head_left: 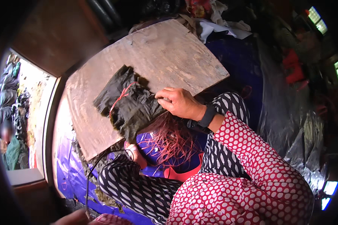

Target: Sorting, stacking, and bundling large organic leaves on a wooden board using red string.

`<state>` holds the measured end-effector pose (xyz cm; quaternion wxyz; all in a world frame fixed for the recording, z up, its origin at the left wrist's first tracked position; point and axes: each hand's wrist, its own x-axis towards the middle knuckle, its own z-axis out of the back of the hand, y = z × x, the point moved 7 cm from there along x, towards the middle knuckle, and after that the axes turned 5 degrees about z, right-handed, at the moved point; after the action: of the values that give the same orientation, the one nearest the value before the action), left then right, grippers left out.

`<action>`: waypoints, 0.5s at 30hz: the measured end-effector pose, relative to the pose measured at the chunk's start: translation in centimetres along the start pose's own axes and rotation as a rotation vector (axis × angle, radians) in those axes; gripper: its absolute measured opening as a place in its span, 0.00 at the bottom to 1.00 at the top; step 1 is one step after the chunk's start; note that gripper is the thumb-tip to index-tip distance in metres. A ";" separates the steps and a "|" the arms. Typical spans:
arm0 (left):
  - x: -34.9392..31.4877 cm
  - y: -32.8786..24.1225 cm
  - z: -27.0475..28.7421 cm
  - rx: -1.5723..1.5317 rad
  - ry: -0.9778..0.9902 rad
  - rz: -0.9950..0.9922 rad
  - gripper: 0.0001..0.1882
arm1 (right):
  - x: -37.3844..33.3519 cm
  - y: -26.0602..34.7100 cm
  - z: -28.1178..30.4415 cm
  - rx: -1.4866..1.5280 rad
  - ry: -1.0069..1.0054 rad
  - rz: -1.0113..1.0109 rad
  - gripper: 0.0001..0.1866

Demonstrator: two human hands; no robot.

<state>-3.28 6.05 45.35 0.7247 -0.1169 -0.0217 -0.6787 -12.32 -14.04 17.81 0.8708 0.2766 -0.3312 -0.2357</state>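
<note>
A flat bundle of dark green-brown leafy sheets (133, 103), wrinkled and ragged at the edges, lies on a wooden board. A thin pink string (121, 98) runs across its top. My right hand (181, 104) is at the bundle's right edge, fingers curled and closed on the sheets. A dark band (208, 115) circles that wrist. My left hand (73, 217) is low at the lower left edge, blurred and partly cut off, away from the bundle. Its fingers cannot be made out. A thin black cord (88, 187) comes down close to it.
The wooden board (169, 48) slants before my crossed legs. Below its near edge lies a tangle of pink strings (169, 140) on blue sheeting (67, 157), beside a red object (184, 173). An opening at left shows a person (6, 135). Dark plastic sheeting (281, 112) covers the right.
</note>
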 end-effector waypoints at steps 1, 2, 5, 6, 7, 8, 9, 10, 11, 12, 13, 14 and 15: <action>0.0 -1.0 -0.1 -0.091 0.192 -0.036 0.18 | -0.5 0.8 -0.3 0.005 -0.003 0.001 0.08; -0.1 -0.5 -0.7 -0.189 0.031 0.048 0.17 | -1.0 1.6 -0.7 0.013 -0.005 0.005 0.09; 1.7 6.6 -12.8 -0.568 -0.004 0.315 0.18 | -4.0 1.6 -1.3 -0.106 0.127 0.029 0.17; 1.9 9.0 -16.3 -0.618 0.034 0.450 0.18 | -4.4 2.0 -2.0 -0.097 0.160 0.038 0.21; 1.3 11.4 -18.4 -0.523 -0.038 0.480 0.11 | -4.3 2.9 -3.3 -0.087 0.160 0.043 0.22; 0.0 15.1 -23.1 -0.522 0.009 0.513 0.12 | -4.2 3.3 -4.5 -0.103 0.158 0.034 0.23; -1.1 17.1 -26.7 -0.651 0.039 0.722 0.14 | -4.0 3.3 -5.2 -0.130 0.155 0.016 0.24; -1.4 17.4 -28.1 -0.584 -0.065 0.708 0.15 | -3.8 2.7 -6.1 -0.169 0.133 0.010 0.25; -1.6 17.0 -29.5 -0.528 -0.158 0.689 0.16 | -3.8 2.1 -6.3 -0.212 0.091 -0.010 0.22; -0.8 15.6 -30.2 -0.485 -0.235 0.664 0.16 | -3.3 1.2 -5.6 -0.220 0.098 0.001 0.19; -0.7 14.7 -30.9 -0.435 -0.304 0.636 0.16 | -3.3 0.4 -5.8 -0.221 0.101 0.005 0.15; -0.6 14.0 -31.7 -0.452 -0.321 0.618 0.16 | -3.2 0.4 -5.7 -0.221 0.054 0.024 0.09; -0.5 13.4 -32.4 -0.470 -0.337 0.602 0.16 | -3.1 0.2 -5.9 -0.214 0.056 0.045 0.09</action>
<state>5.83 0.75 11.90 0.8307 -0.3897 0.0505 -0.3944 -10.15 -10.14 12.85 0.9094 0.1810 -0.2856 -0.2424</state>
